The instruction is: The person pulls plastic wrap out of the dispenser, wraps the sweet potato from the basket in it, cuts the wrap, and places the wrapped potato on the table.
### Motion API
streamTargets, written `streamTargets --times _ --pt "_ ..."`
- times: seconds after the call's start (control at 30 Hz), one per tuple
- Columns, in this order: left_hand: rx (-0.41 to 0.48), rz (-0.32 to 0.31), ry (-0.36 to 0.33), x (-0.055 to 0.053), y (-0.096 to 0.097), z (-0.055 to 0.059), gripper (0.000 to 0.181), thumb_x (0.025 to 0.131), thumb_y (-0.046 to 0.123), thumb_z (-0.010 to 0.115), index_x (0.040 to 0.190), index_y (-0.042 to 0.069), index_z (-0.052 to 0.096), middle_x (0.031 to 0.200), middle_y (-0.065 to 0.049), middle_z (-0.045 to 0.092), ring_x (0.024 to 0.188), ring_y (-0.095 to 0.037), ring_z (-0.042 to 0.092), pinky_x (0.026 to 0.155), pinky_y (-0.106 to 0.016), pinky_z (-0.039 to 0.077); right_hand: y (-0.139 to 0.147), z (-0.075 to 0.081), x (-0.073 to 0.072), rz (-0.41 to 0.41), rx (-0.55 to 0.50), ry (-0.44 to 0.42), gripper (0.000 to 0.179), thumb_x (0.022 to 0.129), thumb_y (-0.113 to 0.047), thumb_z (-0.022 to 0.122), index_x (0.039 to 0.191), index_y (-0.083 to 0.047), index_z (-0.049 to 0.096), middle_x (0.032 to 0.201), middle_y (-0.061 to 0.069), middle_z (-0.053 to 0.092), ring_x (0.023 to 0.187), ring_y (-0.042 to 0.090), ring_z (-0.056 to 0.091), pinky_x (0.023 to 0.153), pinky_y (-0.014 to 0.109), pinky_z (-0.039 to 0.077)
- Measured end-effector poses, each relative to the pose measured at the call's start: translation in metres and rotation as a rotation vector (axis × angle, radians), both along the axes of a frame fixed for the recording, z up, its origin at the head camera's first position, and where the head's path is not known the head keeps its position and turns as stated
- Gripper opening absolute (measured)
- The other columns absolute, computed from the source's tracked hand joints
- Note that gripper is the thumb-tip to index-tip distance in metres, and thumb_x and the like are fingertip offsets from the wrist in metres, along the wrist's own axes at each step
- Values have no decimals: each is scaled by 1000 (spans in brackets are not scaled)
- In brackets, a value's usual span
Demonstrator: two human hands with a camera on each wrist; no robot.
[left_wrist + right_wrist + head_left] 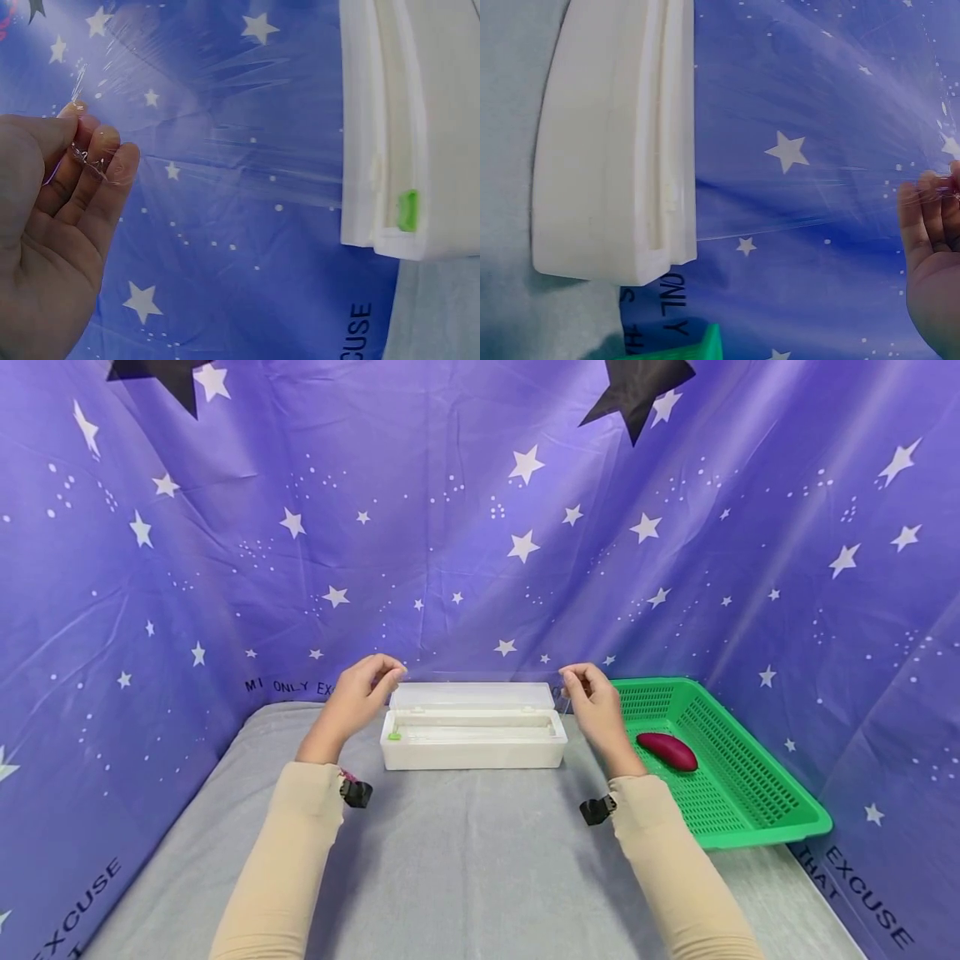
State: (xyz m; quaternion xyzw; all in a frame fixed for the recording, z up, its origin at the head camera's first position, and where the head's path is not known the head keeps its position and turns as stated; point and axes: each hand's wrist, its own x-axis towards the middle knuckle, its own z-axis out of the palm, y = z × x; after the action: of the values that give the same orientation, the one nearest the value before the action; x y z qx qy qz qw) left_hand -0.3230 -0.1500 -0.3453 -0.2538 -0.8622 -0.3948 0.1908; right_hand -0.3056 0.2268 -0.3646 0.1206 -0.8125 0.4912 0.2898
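Note:
A white cling film dispenser sits on the grey cloth with its lid raised at the back. From it a sheet of clear cling film stretches out, creased and almost see-through. My left hand pinches one corner of that film between thumb and fingers, above the box's left end. Over the right end, my right hand pinches the other corner; in the right wrist view only part of this hand shows at the edge. A small green cutter tab sits at the box's left end.
To the right stands a green plastic basket holding a dark red, elongated sweet potato. A purple star-patterned curtain hangs behind and along both sides of the grey-covered table.

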Motion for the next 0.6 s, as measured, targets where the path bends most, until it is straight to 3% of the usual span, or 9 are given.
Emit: streamTargets --times 0.13,0.4,0.6 --pt "0 -9 28 1 -1 7 28 106 30 51 115 8 66 97 -4 61 87 -20 57 81 -41 50 1 6 1 -8 12 21 26 105 -25 55 112 -4 67 89 15 65 79 26 62 64 20 46" --pt "-2 -19 64 5 -1 20 24 106 27 53 111 9 66 97 -5 63 87 -19 59 84 -40 52 2 16 5 17 9 39 27 105 -25 55 113 -2 67 91 13 64 82 28 62 64 22 45" --pt "-2 -26 68 7 -2 26 23 106 26 52 113 8 66 100 -5 64 88 -20 61 84 -40 53 0 24 8 20 3 67 25 105 -21 55 113 0 67 90 15 64 78 15 59 64 20 45"
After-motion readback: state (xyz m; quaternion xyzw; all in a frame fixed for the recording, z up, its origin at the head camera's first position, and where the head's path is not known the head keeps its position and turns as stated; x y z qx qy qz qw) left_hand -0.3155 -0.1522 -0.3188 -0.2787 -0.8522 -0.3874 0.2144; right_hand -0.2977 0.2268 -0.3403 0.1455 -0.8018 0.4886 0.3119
